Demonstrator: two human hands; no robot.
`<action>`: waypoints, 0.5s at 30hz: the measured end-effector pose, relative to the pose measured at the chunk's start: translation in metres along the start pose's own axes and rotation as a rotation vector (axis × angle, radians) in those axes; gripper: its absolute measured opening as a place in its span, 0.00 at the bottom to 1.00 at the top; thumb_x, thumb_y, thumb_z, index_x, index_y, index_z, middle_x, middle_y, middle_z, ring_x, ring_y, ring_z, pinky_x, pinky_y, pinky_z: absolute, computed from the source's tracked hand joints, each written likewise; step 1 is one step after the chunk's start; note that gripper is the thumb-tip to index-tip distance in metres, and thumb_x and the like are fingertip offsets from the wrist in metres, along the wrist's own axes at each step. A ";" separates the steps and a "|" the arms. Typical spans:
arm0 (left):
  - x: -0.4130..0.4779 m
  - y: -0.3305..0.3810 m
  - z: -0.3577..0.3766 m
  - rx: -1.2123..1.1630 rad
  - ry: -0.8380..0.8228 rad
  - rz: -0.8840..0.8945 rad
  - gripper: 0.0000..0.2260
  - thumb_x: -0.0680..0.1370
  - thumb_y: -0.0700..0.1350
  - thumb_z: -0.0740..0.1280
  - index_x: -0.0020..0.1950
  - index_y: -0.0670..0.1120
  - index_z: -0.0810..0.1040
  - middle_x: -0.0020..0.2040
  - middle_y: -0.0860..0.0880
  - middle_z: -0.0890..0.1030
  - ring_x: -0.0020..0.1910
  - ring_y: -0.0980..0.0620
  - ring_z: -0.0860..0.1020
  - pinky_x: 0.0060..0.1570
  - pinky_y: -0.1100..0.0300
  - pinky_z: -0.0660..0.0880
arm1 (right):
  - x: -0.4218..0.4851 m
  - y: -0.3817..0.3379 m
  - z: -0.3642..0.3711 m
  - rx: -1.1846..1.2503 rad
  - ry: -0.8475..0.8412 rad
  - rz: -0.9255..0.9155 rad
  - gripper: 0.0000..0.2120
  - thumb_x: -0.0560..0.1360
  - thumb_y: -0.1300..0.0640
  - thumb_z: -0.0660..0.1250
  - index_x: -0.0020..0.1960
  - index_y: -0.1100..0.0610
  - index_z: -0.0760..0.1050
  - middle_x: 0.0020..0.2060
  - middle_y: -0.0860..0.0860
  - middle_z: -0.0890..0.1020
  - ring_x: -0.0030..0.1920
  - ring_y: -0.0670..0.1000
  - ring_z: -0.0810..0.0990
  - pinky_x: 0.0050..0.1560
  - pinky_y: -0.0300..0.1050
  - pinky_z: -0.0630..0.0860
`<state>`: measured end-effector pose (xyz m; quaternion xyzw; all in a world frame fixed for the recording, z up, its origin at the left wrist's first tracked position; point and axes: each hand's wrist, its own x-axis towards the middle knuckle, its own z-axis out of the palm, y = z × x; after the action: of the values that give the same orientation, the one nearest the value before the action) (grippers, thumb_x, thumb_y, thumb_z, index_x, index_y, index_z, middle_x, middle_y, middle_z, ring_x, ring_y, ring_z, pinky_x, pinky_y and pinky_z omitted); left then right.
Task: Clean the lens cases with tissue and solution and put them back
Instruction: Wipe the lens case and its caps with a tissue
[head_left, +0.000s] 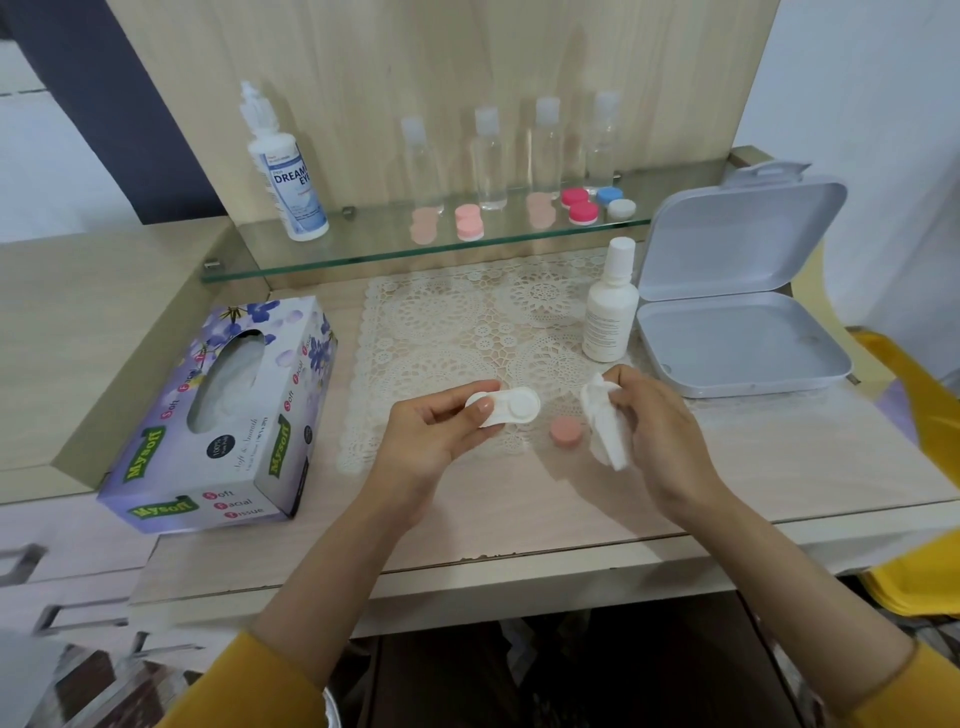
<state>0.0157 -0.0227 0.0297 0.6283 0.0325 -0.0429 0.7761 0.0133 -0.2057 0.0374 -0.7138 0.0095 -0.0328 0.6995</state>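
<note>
My left hand (434, 441) pinches one end of a white double lens case (511, 408) and holds it above the lace mat (467, 332). To its right, my right hand (654, 421) grips a crumpled white tissue (605, 426), apart from the case. A pink cap (566, 431) lies on the mat between my hands. A small white solution bottle (610, 309) stands upright behind my right hand. On the glass shelf (363, 254) sit a pink lens case (469, 221), a red one (579, 203) and a blue and white one (616, 201).
A purple tissue box (234, 410) lies at the left of the table. An open grey box (737, 306) sits at the right. A large solution bottle (285, 171) and several clear bottles (490, 158) stand on the shelf. Yellow cloth (914, 447) hangs at the right edge.
</note>
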 end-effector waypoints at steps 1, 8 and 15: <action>-0.001 0.000 0.001 0.005 -0.004 0.001 0.07 0.74 0.36 0.64 0.50 0.41 0.80 0.50 0.44 0.82 0.52 0.50 0.81 0.47 0.64 0.77 | 0.000 0.000 0.001 0.005 -0.019 0.011 0.11 0.77 0.68 0.52 0.42 0.75 0.68 0.33 0.57 0.65 0.25 0.41 0.71 0.26 0.31 0.63; -0.004 0.002 0.006 0.052 0.014 0.002 0.07 0.75 0.34 0.64 0.47 0.42 0.80 0.49 0.42 0.81 0.49 0.49 0.81 0.45 0.64 0.78 | 0.002 0.006 0.005 -0.005 -0.104 0.000 0.10 0.66 0.55 0.56 0.34 0.63 0.66 0.31 0.52 0.69 0.35 0.49 0.68 0.35 0.41 0.63; -0.007 0.006 0.011 0.090 0.052 0.010 0.07 0.75 0.34 0.65 0.48 0.42 0.80 0.49 0.41 0.81 0.46 0.49 0.81 0.43 0.65 0.78 | 0.004 0.011 0.005 -0.191 -0.240 -0.167 0.08 0.75 0.63 0.64 0.37 0.58 0.74 0.32 0.50 0.75 0.32 0.42 0.71 0.33 0.32 0.65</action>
<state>0.0090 -0.0319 0.0384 0.6638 0.0478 -0.0243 0.7460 0.0183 -0.2017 0.0262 -0.7743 -0.1303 -0.0045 0.6193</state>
